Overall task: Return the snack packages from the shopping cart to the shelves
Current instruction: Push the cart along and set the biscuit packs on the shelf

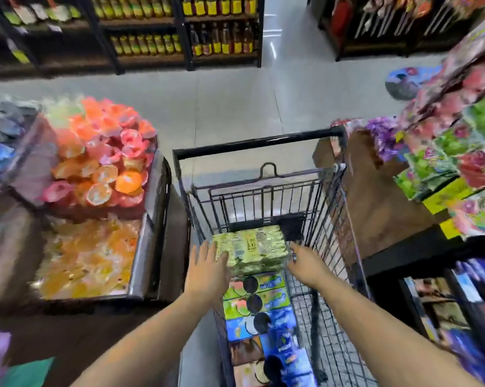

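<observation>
The green-gold snack bundle [249,248] sits in the shopping cart [259,143], on top of the far end of a row of flat snack packages [253,304] that runs back toward the person at 6 o'clock. It looks like a shrink-wrapped block of several small packs, so I judge it light but bulky, soft-sided and slippery in its glossy film. It would likely sag or slide if pinched at one corner, and it is best taken with a palm on each long side, pressed inward and lifted straight up. The left hand [207,265] lies at the bundle's 9 o'clock side with its fingers straight and slightly spread, the fingertips touching the wrap and nothing gripped. The right hand [305,263] is at the 3 o'clock side, just beside or touching the wrap. Its fingers are blurred, so I cannot tell whether they curl round the edge or stay loose. The cart's wire walls stand close on both sides, and the folded wire flap [266,191] rises at 12 o'clock, so the way out is upward. At 9 o'clock of the cart a bin of orange and pink jelly cups [104,163] stands close, with a tray of yellow sweets [87,258] nearer the person. At 3 o'clock, slanted shelves [436,199] carry bright packets just beside the cart rim. Far shelves of bottles [207,26] line 12 o'clock across open floor [235,101]
</observation>
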